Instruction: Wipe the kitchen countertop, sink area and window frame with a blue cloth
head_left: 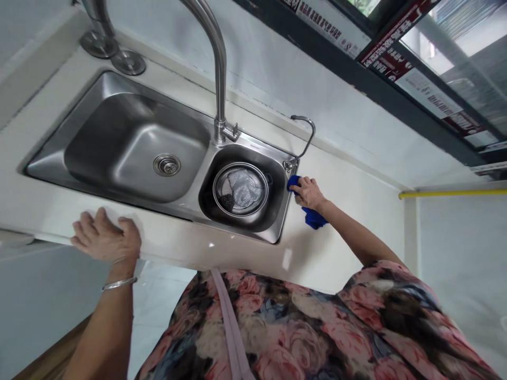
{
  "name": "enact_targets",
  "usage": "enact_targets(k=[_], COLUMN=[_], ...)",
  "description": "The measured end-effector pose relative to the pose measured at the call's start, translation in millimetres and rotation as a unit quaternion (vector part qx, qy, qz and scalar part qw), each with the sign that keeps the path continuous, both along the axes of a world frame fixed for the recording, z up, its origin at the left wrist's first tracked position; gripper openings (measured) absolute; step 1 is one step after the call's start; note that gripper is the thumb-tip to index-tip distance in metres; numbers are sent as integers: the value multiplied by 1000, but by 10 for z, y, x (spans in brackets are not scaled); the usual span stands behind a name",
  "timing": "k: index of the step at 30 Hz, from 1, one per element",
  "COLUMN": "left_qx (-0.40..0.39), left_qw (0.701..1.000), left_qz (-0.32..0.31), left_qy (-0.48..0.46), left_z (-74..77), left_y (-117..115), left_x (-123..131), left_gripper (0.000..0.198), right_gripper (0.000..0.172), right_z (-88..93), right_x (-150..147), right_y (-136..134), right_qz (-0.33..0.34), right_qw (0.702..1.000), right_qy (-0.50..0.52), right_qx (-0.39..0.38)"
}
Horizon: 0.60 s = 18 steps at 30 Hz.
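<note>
A blue cloth (316, 218) is bunched under my right hand (310, 194), whose fingers press it to the counter at the right rim of the steel double sink (190, 203). Part of the cloth trails below the palm. My left hand (106, 236) lies on the front edge of the pale counter (158, 232), left of centre, fingers spread and holding nothing. In the smaller right basin sits a round perforated metal strainer (263, 198) with a crumpled grey cloth (245, 189) in it.
A tall curved faucet (220, 79) rises behind the sink's divider. A thin bent tap (312, 132) stands at the back right corner, near my right hand. Two round metal bases (129, 62) are at the back left. A yellow pipe (451, 193) runs along the right wall.
</note>
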<state>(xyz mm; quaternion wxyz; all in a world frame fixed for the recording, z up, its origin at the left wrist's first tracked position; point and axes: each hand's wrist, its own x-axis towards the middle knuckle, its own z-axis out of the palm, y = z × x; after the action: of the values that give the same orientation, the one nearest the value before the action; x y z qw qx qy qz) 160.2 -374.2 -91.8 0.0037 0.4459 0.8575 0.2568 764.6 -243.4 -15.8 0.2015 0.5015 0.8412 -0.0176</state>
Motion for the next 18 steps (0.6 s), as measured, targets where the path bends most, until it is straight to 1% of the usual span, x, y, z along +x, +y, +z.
enact_targets(k=[2, 4, 8, 11, 13, 15, 18], left_qx=[-3, -7, -16, -27, -24, -20, -22], left_qw=[1000, 1000, 1000, 1000, 1000, 1000, 1000], left_qz=[-2, -2, -8, -10, -6, -6, -8], left_qy=[1, -5, -10, -1, 5, 8, 10], left_z=[-8, -5, 25, 57, 69, 66, 43], left_y=[-1, -3, -7, -8, -9, -10, -10], left_x=[-3, -6, -9, 0, 7, 6, -9], left_gripper=[69, 69, 71, 72, 70, 69, 72], right_gripper=[53, 53, 57, 59, 59, 59, 57], right_z=[5, 10, 23, 32, 25, -2, -66], right_x=[74, 152, 274, 316, 323, 316, 283], right_y=[54, 158, 489, 757, 881, 933, 892], right_qz=[32, 42, 13, -14, -29, -42, -53], right_qw=[999, 999, 1000, 1000, 999, 998, 997], right_qy=[10, 14, 1, -19, -33, -39, -34], right_qx=[-19, -31, -24, -7, 6, 21, 47])
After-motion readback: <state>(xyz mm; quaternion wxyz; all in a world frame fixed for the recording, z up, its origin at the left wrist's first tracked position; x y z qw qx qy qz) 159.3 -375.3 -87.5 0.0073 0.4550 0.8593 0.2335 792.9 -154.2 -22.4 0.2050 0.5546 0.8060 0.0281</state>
